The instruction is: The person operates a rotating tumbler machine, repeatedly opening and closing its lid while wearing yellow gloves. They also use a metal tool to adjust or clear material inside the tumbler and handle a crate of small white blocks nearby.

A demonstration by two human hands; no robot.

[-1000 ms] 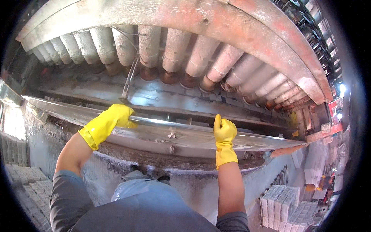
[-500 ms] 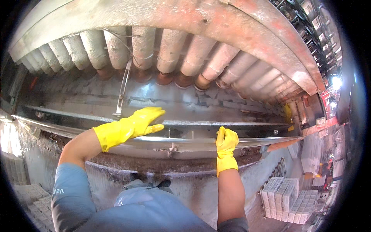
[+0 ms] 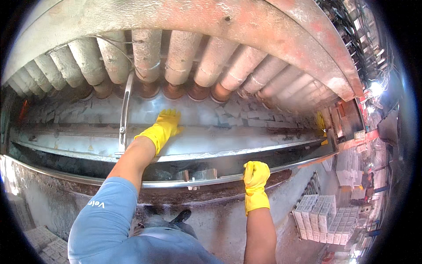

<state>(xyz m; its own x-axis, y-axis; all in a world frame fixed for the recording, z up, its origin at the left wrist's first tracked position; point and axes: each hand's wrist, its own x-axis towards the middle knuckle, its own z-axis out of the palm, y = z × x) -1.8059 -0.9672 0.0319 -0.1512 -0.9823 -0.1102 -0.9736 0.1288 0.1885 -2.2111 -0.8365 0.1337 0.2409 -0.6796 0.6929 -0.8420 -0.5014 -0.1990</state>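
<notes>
I can see the person's left hand [image 3: 163, 124], in a yellow glove, reaching over the grey bed [image 3: 198, 115] near the middle of the frame, palm down, fingers a little spread and thumb out, with nothing visible in its hold; I cannot tell whether it touches the surface. The right hand [image 3: 256, 176], gloved alike, is right of centre, curled into a fist on the metal rail [image 3: 220, 180], which sweeps across the frame below the bed. A dark trough [image 3: 88, 165] runs between that rail and a pale ledge [image 3: 206, 155]. Left of centre, a slim bar [image 3: 126, 103] slants down to the ledge. Thick pipes [image 3: 180, 57] line the upper frame under a broad beam [image 3: 189, 20], and pale blocks [image 3: 318, 215] stand stacked at lower right
</notes>
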